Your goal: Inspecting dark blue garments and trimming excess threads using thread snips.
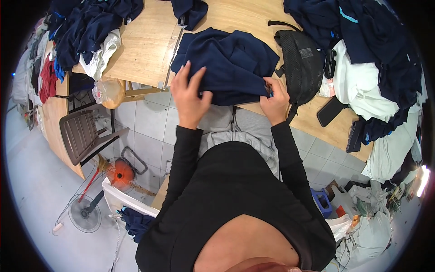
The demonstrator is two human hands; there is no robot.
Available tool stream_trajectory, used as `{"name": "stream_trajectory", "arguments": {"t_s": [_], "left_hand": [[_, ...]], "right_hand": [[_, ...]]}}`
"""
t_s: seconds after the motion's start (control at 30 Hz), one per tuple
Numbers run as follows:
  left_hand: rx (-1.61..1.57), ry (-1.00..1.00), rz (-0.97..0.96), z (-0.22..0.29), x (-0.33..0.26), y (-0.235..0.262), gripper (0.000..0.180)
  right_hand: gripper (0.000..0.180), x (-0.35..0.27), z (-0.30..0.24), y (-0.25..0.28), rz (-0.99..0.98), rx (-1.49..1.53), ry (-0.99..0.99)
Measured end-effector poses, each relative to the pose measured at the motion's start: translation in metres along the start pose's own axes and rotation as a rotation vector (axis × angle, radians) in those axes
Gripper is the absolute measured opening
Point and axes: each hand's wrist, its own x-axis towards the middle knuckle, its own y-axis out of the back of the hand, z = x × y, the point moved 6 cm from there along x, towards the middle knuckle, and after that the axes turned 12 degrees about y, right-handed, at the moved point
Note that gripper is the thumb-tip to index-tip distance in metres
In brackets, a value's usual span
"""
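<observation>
A dark navy garment (229, 63) lies spread on the wooden table (145, 50) in front of me. My left hand (189, 96) rests flat on its near left edge, fingers apart and pressing the cloth. At the garment's near right corner, my right hand (273, 100) pinches the fabric, with something small and blue at the fingertips that I cannot make out. Both arms wear black sleeves.
A black mesh bag (301, 63) sits right of the garment, with a dark phone (330, 111) beside it. Piles of navy and white clothes (376, 59) fill the table's right and far left (90, 31). A grey chair (81, 136), fans (84, 213) and clutter stand on the tiled floor.
</observation>
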Motion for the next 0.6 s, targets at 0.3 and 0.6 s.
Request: {"name": "stream_trajectory", "arguments": {"t_s": [0.3, 0.6], "left_hand": [[-0.179, 0.06, 0.045, -0.002, 0.061, 0.051, 0.04], [-0.434, -0.137, 0.358, 0.101, 0.232, 0.22, 0.025]], "right_hand": [[0.012, 0.059, -0.004, 0.062, 0.083, 0.396, -0.605], [0.018, 0.297, -0.104, 0.189, 0.137, 0.217, 0.047]]}}
